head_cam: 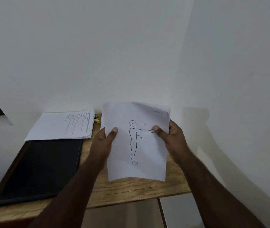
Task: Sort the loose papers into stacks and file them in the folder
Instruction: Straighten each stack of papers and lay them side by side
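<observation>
Two bare hands hold a small sheaf of papers (136,142) upright above a wooden desk (131,190). The left hand (103,142) pinches its left edge, thumb on the front; the right hand (170,137) pinches its right edge the same way. The top sheet shows a line drawing of a standing figure with one arm held straight out, marked "90°". Left of the sheaf lies a stack of printed pages (61,125), text too small to read, overlapping a black folder (38,168). A small yellow object (97,118) sits between stack and sheaf.
</observation>
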